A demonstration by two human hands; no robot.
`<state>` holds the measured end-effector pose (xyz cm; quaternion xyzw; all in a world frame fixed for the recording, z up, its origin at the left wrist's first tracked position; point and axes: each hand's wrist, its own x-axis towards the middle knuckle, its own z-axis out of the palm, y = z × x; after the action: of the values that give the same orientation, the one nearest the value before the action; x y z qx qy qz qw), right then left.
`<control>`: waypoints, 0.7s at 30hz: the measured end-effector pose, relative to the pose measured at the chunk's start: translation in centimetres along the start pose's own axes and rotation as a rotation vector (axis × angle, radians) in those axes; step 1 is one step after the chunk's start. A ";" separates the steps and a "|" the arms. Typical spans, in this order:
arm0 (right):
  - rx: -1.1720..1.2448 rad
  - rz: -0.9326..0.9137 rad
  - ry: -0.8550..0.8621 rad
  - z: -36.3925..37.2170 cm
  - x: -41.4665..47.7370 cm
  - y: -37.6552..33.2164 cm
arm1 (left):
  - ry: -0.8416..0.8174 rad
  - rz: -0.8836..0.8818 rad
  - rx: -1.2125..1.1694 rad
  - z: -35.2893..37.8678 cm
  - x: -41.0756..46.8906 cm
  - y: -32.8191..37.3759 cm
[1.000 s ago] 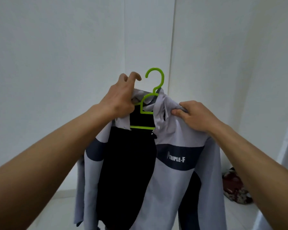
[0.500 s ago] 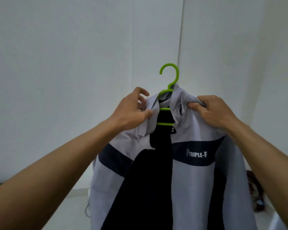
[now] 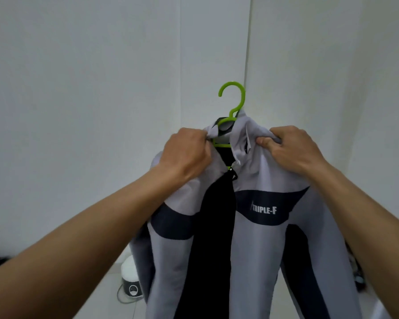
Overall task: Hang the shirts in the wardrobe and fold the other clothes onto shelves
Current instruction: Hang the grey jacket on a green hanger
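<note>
A light grey jacket (image 3: 260, 240) with dark bands and the print TRIPLE-F hangs open on a green plastic hanger (image 3: 233, 104), held up in front of a white wall. My left hand (image 3: 187, 155) grips the left side of the collar, its fingers curled into the cloth by the hanger. My right hand (image 3: 293, 149) grips the right shoulder of the jacket, thumb pinching a fold. The hanger's hook stands free above the collar; its arms are hidden inside the jacket.
White walls (image 3: 78, 111) meet in a corner straight behind the hanger. On the pale floor at lower left stands a small white appliance (image 3: 130, 279) with a cable. Dark items lie on the floor at the far right (image 3: 357, 277).
My left hand has closed on the left collar, where its fingers were lifted a second ago. The view has shifted, and a white appliance now shows on the floor.
</note>
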<state>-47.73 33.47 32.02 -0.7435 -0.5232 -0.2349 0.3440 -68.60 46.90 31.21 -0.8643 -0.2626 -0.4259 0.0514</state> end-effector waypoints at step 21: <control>0.188 -0.082 -0.188 -2.4 0.8 0.4 | -0.284 -0.077 -0.371 -0.6 2.3 -3.3</control>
<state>-47.09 32.03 34.04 -0.7048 -0.6025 -0.1280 0.3519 -69.55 50.52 32.92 -0.8995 -0.2171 -0.3429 -0.1620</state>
